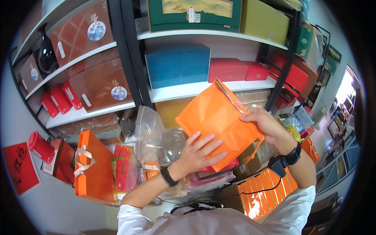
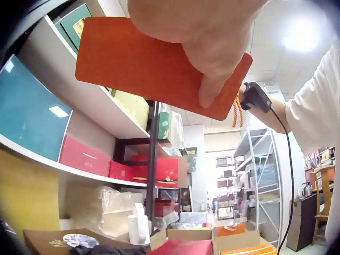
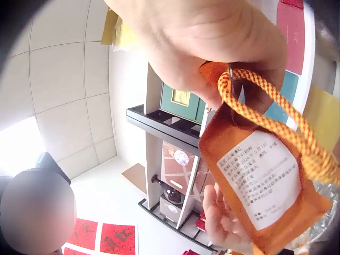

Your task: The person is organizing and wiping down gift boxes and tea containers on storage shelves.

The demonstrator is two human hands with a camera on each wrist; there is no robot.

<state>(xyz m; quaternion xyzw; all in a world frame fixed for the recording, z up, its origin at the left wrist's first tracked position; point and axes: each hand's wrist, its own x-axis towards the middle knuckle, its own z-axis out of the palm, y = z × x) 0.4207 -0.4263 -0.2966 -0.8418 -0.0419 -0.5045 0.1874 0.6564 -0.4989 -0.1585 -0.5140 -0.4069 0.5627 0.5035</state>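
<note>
An orange gift bag [image 1: 213,117] is held up tilted in front of the shelves. My right hand [image 1: 270,127] pinches its top edge, thumb on the near face. Against the lower part of that face lies my left hand [image 1: 199,154], fingers straight and spread. The left wrist view shows the flat bottom [image 2: 143,66] of the bag, with part of the left hand across it. From the right wrist, a white printed label [image 3: 260,178] shows on the bag's narrow side. A yellow-and-orange rope handle [image 3: 268,109] loops beside the right hand.
Shelves behind bear a blue box [image 1: 178,66], red boxes [image 1: 228,70] and a green box [image 1: 196,25]. At left stands an orange box [image 1: 94,164] with a ribbon, near clear plastic bags [image 1: 149,129]. Below the right forearm is a carton of orange packets [image 1: 266,192].
</note>
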